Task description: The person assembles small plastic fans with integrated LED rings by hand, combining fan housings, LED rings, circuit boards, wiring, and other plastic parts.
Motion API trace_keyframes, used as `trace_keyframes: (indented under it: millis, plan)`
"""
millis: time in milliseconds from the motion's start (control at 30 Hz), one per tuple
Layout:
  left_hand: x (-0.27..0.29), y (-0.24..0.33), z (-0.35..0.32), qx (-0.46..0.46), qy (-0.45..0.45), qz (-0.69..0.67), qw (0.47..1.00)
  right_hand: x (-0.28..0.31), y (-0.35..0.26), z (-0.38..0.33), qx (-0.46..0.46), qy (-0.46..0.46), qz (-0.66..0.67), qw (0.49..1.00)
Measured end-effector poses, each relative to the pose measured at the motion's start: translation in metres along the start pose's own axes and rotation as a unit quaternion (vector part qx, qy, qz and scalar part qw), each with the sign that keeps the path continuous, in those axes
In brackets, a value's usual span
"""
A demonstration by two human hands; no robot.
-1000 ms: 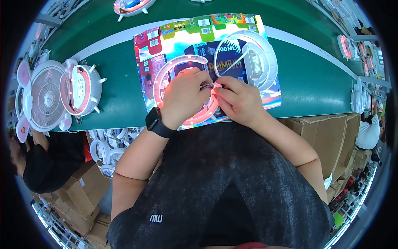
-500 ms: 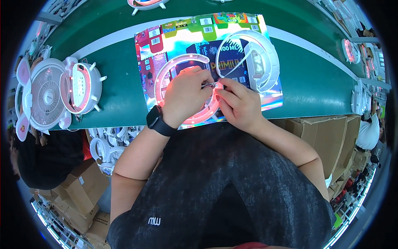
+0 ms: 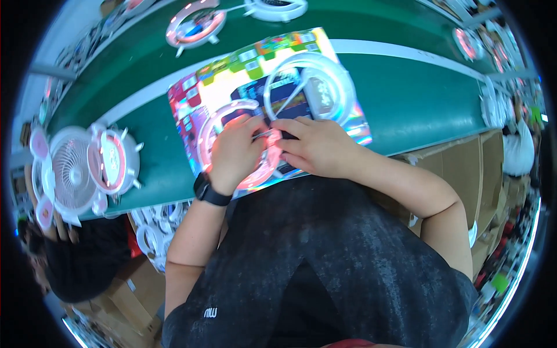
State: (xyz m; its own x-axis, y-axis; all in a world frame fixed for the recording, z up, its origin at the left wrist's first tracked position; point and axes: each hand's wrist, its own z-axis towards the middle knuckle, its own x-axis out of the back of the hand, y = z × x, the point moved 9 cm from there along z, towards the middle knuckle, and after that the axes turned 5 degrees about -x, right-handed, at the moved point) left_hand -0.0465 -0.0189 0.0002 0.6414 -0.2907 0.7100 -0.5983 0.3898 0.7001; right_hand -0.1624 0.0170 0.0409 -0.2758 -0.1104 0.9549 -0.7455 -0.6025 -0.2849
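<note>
On the green table (image 3: 406, 110): colourful printed sheet (image 3: 232, 87)
Left hand (image 3: 235, 153): fingers closed on pink ring (image 3: 255, 174)
Right hand (image 3: 316, 148): pinching small part, too small to identify
Beside: white ring (image 3: 342, 87)

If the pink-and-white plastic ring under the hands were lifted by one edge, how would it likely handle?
The pink-and-white plastic ring is a thin open hoop, so it probably feels light and may flex a little. Lying flat on the glossy colourful printed sheet, it seems likelier to slide than roll. The left hand and right hand both press on it, hinting it shifts easily.
</note>
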Motion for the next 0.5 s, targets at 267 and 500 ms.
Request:
trace_keyframes:
  millis: [267,500]
  plan:
    - [0.004,-0.015,0.008,0.059,-0.055,0.034,0.996,0.15,0.258,-0.347,-0.392,0.602,0.021,0.695]
    - [-0.022,-0.016,0.034,0.119,-0.056,-0.023,0.991,-0.155,0.315,-0.634,-0.83,0.072,0.059,0.55]
